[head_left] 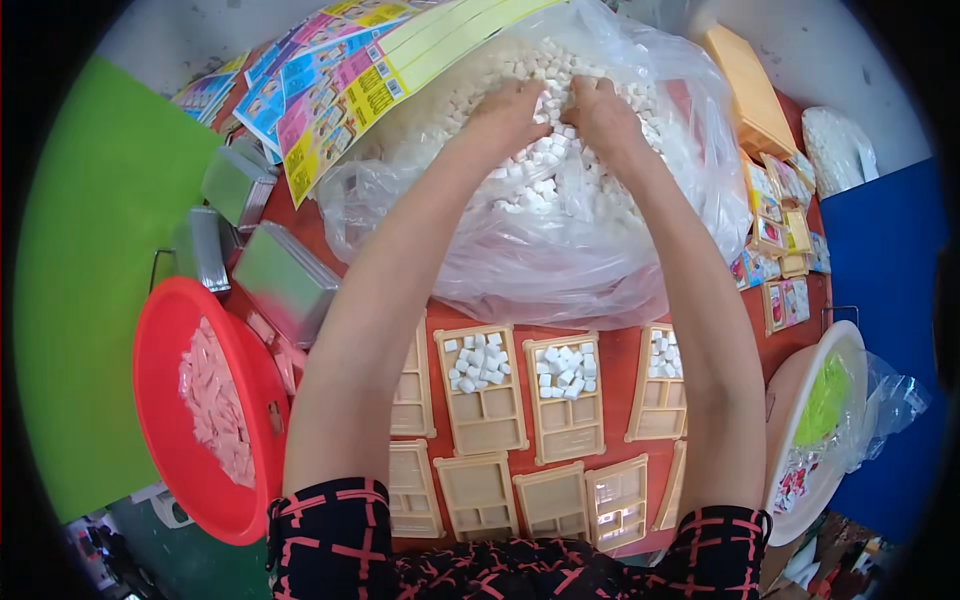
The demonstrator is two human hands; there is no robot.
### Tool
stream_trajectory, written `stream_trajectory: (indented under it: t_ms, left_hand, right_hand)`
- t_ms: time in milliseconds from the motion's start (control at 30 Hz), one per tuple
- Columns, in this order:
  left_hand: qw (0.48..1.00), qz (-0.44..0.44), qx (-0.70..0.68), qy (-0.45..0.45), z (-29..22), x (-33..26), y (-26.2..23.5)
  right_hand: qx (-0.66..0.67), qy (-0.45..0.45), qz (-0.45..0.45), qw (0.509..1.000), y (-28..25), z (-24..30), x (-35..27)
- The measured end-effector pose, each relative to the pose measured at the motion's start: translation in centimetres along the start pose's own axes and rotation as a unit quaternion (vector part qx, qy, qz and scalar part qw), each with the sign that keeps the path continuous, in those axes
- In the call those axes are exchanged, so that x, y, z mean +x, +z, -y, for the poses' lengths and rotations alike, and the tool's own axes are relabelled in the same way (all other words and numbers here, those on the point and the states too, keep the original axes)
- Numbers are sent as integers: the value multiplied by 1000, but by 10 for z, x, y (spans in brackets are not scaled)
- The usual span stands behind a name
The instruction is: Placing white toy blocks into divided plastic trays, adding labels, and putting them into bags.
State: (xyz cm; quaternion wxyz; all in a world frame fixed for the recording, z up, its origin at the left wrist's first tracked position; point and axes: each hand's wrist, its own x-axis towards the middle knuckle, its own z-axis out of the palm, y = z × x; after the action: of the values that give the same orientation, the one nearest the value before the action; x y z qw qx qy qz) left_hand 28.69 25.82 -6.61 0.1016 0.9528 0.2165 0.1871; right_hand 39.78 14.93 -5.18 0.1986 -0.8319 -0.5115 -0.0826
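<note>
A large clear plastic bag (480,265) lies spread at the far middle, heaped with small white cubes (545,190). Both my arms reach forward into it. My left hand (508,115) rests on the heap, thumb and fingers apart, with cubes between them. Close by on its right, my right hand (608,118) is bent into the cubes, its thumb also apart from the fingers; some fingertips are hidden. Nearer to me stand beige compartment trays; the left tray (482,405) and the middle tray (568,415) hold cubes in their far compartment, as does the right tray (657,400).
Printed colourful sheets (350,100) overlap the bag's left side. Clear plastic cases (285,280) are stacked at left, above a red basin (150,340) of pink pieces. A white basin (790,480) with green and red items stands at right, below small filled trays (775,235).
</note>
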Motion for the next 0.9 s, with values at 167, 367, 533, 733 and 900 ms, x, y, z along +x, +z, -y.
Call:
stream_trajectory:
  t_ms: [167,367,533,733,900]
  left_hand:
    - [980,-10,-199,-5,8,-4,-11]
    - [482,-4,-820,-308,24,15,-21]
    - [264,-128,-883,-368,-22,8,-24]
    - [213,-149,-896,-359,-40,13,-24]
    - [242,-117,-899,-346,-28,7,-7]
  right_hand:
    - [169,39,-15,985,-14,-20,1]
    - [744,315,36,588,-30,-13,2]
    - [890,331,-16,313,-19,-15,-6]
    - [856,376,-81,345,-25,-3,-2]
    - [891,367,-6,269,-26,20,-16]
